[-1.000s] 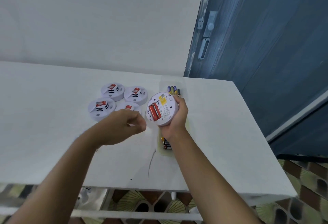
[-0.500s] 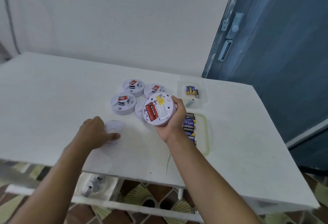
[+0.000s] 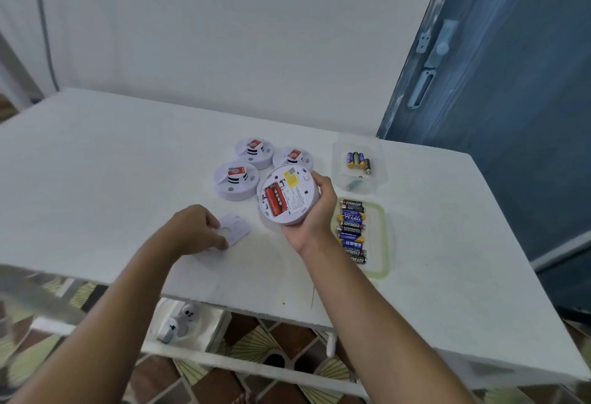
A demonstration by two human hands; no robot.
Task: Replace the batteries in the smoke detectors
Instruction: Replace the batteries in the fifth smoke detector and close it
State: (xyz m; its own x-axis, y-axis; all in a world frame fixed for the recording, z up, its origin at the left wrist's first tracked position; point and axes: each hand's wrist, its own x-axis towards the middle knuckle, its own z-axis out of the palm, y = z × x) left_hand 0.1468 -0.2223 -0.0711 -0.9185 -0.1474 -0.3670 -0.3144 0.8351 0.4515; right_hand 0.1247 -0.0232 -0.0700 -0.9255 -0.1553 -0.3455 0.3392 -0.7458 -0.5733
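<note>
Right hand [image 3: 315,211] is gripping the smoke detector [image 3: 287,194], its batteries [image 3: 275,200] facing up, running near-to-far. Left hand [image 3: 195,231] is pinching the cover [image 3: 235,227].

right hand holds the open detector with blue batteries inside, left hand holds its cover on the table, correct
No: in the head view the batteries in the detector are red, not blue. The right hand, left hand, cover and table are as you say.

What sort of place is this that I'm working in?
Likely a home, perhaps an entryway or utility corner: a plain white table against a white wall, a blue door with a latch beside it, and patterned floor tiles beneath.
</note>
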